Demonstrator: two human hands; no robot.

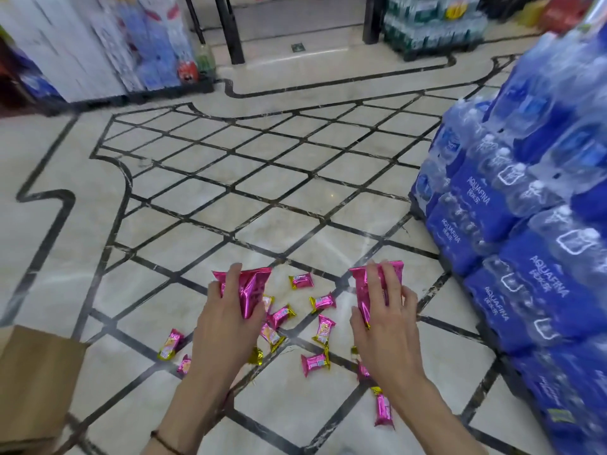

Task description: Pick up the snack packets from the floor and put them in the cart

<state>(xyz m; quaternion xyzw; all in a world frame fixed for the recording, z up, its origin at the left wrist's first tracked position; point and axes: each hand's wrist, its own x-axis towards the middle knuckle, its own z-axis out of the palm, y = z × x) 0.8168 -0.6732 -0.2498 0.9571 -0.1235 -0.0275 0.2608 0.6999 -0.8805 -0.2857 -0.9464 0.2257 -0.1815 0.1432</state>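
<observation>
floor (230, 192) — pale tiles, dark grid lines | snack packets (315, 364) scattered loose, near centre | water-bottle packs (492, 224) stacked right | brown cardboard object (36, 382) lower left

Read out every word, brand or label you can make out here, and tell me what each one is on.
"AQUAFINA": on the blue water packs, repeated on several.
Too blurred to read: print on the small snack packets on the floor.
Nothing legible: the large pink packets being held.
Blurred: the stacked goods at the back.
</observation>
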